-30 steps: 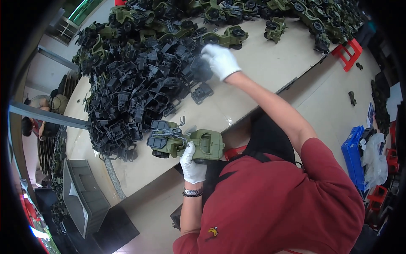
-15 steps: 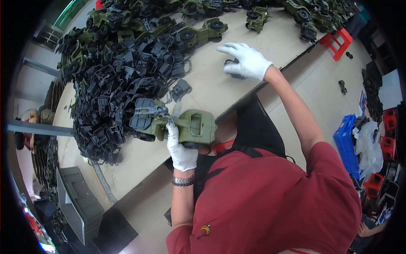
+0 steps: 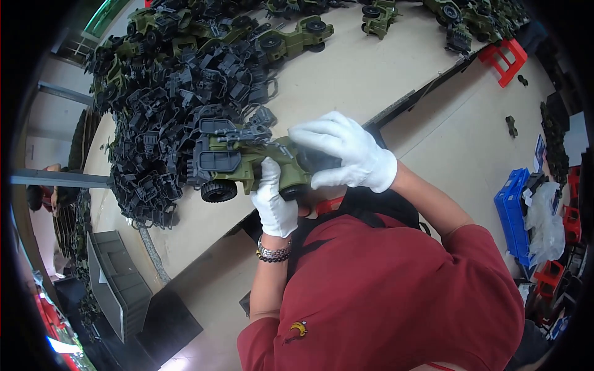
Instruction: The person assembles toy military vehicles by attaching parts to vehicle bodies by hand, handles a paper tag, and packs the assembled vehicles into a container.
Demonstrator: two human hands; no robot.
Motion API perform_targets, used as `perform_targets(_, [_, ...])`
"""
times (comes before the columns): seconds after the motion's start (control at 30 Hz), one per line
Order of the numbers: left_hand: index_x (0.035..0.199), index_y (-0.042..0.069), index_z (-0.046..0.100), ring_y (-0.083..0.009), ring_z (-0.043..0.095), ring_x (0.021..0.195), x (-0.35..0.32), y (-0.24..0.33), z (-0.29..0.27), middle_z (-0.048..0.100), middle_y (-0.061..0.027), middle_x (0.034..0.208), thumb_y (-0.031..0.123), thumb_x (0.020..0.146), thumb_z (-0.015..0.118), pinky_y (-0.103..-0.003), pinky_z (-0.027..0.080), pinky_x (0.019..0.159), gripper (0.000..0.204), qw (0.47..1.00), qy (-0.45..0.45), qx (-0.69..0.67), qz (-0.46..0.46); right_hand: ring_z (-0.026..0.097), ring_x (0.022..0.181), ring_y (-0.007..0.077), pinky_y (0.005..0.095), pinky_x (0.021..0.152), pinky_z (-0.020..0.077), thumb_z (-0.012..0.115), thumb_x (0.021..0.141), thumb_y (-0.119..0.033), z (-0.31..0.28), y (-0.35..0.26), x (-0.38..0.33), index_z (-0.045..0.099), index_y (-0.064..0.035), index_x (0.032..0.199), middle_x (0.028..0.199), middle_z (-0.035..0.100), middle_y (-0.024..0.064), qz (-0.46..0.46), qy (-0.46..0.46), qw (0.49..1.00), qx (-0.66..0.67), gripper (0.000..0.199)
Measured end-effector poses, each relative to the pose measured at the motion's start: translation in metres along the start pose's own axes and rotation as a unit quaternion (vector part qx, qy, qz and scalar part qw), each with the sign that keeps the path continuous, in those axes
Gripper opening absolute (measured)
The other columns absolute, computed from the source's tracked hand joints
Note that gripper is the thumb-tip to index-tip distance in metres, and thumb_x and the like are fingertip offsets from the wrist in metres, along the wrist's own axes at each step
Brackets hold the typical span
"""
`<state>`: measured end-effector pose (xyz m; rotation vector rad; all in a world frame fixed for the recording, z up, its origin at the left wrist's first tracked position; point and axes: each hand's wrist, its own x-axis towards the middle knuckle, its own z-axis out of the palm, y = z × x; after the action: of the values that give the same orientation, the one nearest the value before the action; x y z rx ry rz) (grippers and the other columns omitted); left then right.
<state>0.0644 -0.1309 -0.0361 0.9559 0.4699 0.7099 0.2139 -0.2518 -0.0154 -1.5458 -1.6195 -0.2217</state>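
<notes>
My left hand (image 3: 275, 207), in a white glove, grips an olive-green toy jeep (image 3: 252, 170) from its near side, thumb on top. The jeep is held above the table edge; black wheels, dark grey trays and a dark toy gun show on it. My right hand (image 3: 357, 154), also gloved, curves around a dark, smooth plastic part (image 3: 317, 162) at the jeep's right end. The fingers lie over the far side of that part and the thumb along its near side. Blur and the hand hide its exact shape and how it meets the jeep.
A big heap of dark grey plastic frames (image 3: 161, 136) covers the table's left side. Several green toy jeeps (image 3: 291, 42) lie beyond it, more at the far right. A red stool (image 3: 504, 62), a blue crate (image 3: 512, 207) and a grey bin (image 3: 117, 284) stand around the table (image 3: 346, 80).
My right hand has come from over the table, left and down to the jeep, bringing the dark part against its right end. The jeep has turned slightly in my left hand.
</notes>
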Motion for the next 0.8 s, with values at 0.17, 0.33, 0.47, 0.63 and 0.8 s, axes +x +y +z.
perform_targets(0.17, [0.126,0.005,0.054,-0.0184,0.062,0.105,-0.009,0.001,0.002,0.062,-0.006,0.115,0.032,0.098,0.062,-0.037,0.052,0.09,0.04,0.999,-0.024,0.025,0.005,0.058,0.102,0.034,0.0412,0.089,0.0472,0.078,0.071,-0.041,0.007,0.0,-0.01,0.056,-0.0011,0.133,0.128,0.06,0.0157,-0.011,0.013,0.999,0.039,0.076])
perform_targets(0.33, [0.124,0.006,0.056,-0.0184,0.062,0.1,-0.017,0.003,0.004,0.062,-0.0048,0.112,0.029,0.098,0.062,-0.036,0.053,0.088,0.035,0.999,-0.033,0.008,0.005,0.057,0.104,0.0347,0.0419,0.092,0.0464,0.076,0.073,-0.044,0.009,-0.003,-0.016,0.056,-0.0005,0.132,0.131,0.059,0.0158,0.001,0.013,0.996,0.087,0.076])
perform_targets(0.47, [0.124,0.006,0.055,-0.019,0.063,0.1,-0.018,0.007,0.0,0.062,-0.0049,0.112,0.029,0.098,0.062,-0.037,0.054,0.087,0.036,0.999,-0.03,0.025,0.017,0.059,0.104,0.0342,0.0412,0.09,0.0474,0.078,0.073,-0.041,0.009,-0.008,-0.014,0.057,0.001,0.131,0.134,0.058,0.0171,0.007,0.035,0.998,0.06,0.075])
perform_targets(0.63, [0.125,0.006,0.056,-0.0197,0.063,0.102,-0.019,0.011,-0.004,0.062,-0.0056,0.113,0.026,0.097,0.063,-0.037,0.055,0.086,0.035,1.0,-0.025,0.017,0.004,0.06,0.104,0.0344,0.041,0.088,0.0485,0.075,0.078,-0.043,0.017,-0.003,-0.013,0.057,0.0017,0.132,0.136,0.057,0.0191,-0.037,0.031,0.996,0.073,0.072])
perform_targets(0.8, [0.123,0.004,0.057,-0.0169,0.063,0.099,-0.015,0.013,-0.008,0.063,-0.006,0.113,0.018,0.096,0.064,-0.034,0.055,0.084,0.031,0.999,-0.032,0.014,0.029,0.059,0.106,0.0371,0.0413,0.089,0.0482,0.066,0.088,-0.045,0.026,-0.002,-0.015,0.05,0.0022,0.138,0.138,0.054,0.0216,-0.054,0.023,0.995,0.085,0.071])
